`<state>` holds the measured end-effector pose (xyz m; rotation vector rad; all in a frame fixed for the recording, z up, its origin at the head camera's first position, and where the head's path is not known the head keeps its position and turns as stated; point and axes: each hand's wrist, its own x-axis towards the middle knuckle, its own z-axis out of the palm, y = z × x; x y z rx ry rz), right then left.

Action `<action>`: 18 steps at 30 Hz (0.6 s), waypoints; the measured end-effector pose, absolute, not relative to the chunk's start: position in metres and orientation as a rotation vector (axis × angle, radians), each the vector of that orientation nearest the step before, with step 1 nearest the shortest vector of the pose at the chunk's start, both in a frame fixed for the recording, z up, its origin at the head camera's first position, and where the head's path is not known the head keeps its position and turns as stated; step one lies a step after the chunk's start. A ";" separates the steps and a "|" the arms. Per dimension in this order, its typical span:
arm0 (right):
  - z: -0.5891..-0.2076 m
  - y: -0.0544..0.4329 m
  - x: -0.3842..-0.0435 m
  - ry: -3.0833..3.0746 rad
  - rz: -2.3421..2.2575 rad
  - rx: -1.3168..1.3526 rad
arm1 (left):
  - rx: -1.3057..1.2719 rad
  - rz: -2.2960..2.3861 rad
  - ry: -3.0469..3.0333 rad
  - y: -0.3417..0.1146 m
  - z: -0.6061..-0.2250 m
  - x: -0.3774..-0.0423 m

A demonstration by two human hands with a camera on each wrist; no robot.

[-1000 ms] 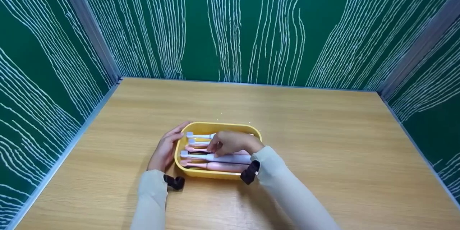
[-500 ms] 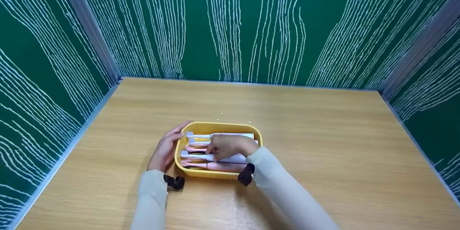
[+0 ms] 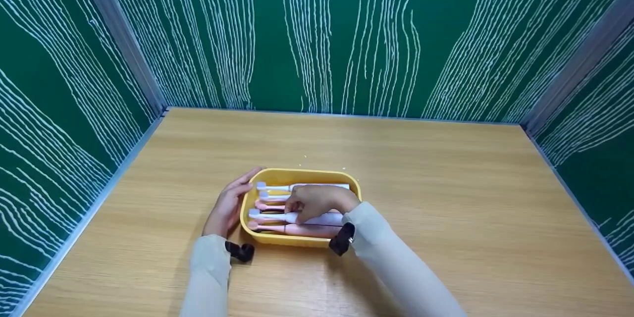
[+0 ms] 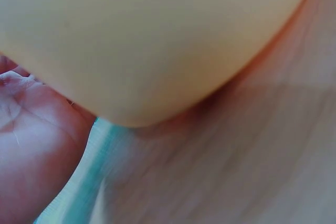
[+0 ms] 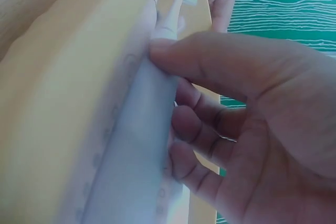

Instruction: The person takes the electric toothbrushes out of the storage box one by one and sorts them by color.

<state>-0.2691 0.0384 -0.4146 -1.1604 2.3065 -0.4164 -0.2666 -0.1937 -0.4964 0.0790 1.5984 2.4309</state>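
Note:
A yellow plastic bin (image 3: 297,241) on the table holds several electric toothbrushes in a row, heads to the left. My right hand (image 3: 317,199) reaches into it. Thumb and fingers pinch a pale lavender toothbrush (image 5: 139,114) near the top of its handle, as the right wrist view shows. A pink toothbrush (image 3: 309,229) lies on the near side of it, and a white one (image 3: 275,188) lies at the far wall. My left hand (image 3: 230,205) rests against the bin's left end, fingers stretched along the outside of the corner; its palm (image 4: 39,140) shows beside the bin wall.
The bin stands on a wood-grain table (image 3: 446,198). Small pale specks lie behind the bin. Green panels (image 3: 446,34) with white wavy lines enclose the back and both sides, joined by grey posts (image 3: 121,34).
The right hand and forearm shift slightly left over the lavender toothbrush, which stays in the bin. The left hand and the bin keep their places.

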 end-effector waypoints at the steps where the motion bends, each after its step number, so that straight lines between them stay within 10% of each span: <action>1: -0.415 0.039 -0.269 2.303 -0.436 -1.122 | 0.084 2.433 1.593 -0.194 -0.496 -0.267; 18: -0.408 0.048 -0.267 2.227 -0.593 -0.980 | 0.068 2.427 1.581 -0.194 -0.497 -0.267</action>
